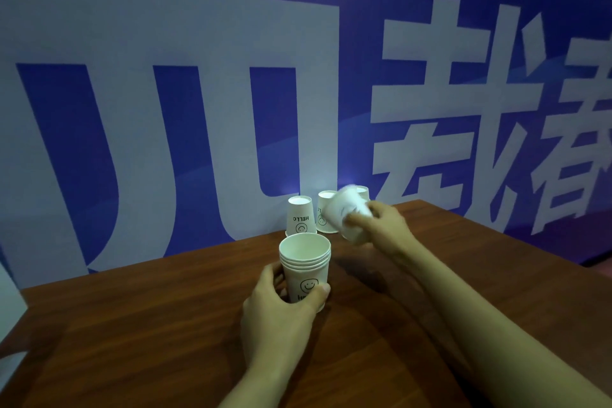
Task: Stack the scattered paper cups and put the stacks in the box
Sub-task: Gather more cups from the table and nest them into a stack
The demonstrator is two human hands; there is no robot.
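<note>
Fingers (356, 219) of the right hand (384, 225) are clamping a blurred loose cup (347, 212) right of centre, while the left hand (281, 305) is gripping the upright stack (305, 267) on the counter (165, 325) at centre, so stacking is in hand and the next move calls for righting that cup and nesting it into the stack's open mouth.

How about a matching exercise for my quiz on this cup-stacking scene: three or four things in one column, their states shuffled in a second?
Things:
1. Stack of white paper cups with a smiley print
2. Blurred white paper cup
3. White paper cup printed HELLO
4. Brown wooden table

States:
A. Upside down near the blue wall
B. Upright, gripped by the left hand
C. Bears everything
D. Tilted, lifted in the right hand

Pairs: 1-B, 2-D, 3-A, 4-C
</note>
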